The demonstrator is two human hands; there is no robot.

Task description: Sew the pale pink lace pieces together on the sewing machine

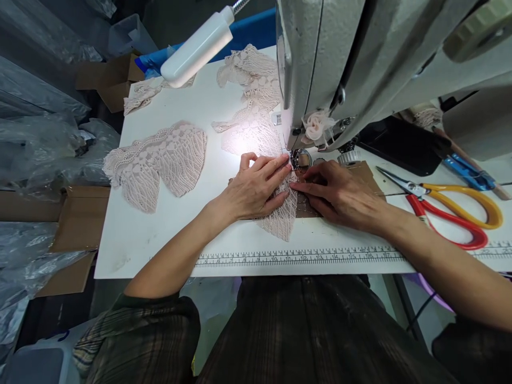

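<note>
A pale pink lace piece (283, 216) lies under the needle area of a sewing machine (316, 80), its pointed end toward me. My left hand (260, 184) rests palm down on the lace, fingers stretched out and pressing it flat beside the presser foot. From the other side, my right hand (340, 194) has its fingers drawn together at the lace's right edge, the index fingertip touching it. Part of its grip is hidden. More lace (256, 114) stretches behind my left hand, lit by the lamp.
Separate lace pieces (172, 157) lie on the left of the white table (160, 248). Scissors with orange and red handles (452, 202), a black phone (404, 144) and blue-handled snips (468, 168) lie at the right. A ruler strip (288, 260) runs along the front edge. A white lamp (198, 48) overhangs the table.
</note>
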